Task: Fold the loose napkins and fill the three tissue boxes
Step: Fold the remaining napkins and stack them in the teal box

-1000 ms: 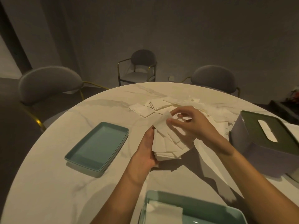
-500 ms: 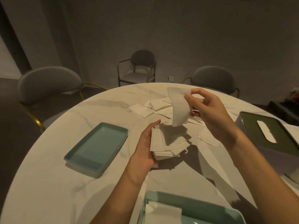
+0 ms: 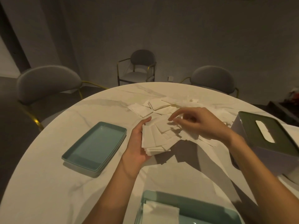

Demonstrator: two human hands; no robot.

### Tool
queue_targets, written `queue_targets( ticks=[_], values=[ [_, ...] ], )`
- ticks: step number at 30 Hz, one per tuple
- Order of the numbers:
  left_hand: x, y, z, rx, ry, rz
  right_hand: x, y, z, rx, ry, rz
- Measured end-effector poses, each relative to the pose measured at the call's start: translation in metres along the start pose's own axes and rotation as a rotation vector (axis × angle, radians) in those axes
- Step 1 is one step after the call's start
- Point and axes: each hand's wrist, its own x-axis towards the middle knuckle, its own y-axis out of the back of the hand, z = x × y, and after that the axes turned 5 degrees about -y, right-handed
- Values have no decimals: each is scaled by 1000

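Dim table (image 3: 48,183); right hand (image 3: 199,125) hides napkins (image 3: 155,136).

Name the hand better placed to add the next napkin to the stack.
Right. The right hand hovers free over the loose napkins, while the left hand is busy holding the stack.

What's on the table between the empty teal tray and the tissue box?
In the head view, the left hand holding a fanned napkin stack, with the right hand over it.
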Motion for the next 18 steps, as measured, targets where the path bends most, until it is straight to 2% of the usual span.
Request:
queue_targets(
  ticks=[3, 9, 12, 14, 18],
  values=[
    [15, 0, -1, -63, 54, 2, 1, -6, 5, -147, 35, -88],
    [24, 3, -7, -108, 122, -93, 4, -15, 6, -161, 99, 91],
    [20, 1, -4, -147, 113, -49, 3, -5, -4, 4, 111, 161],
    [25, 3, -6, -189, 115, -84, 0, 5, -14, 130, 129, 165],
    [10, -2, -6, -115, 95, -131, -7, 20, -24, 280, 131, 26]
  ],
)
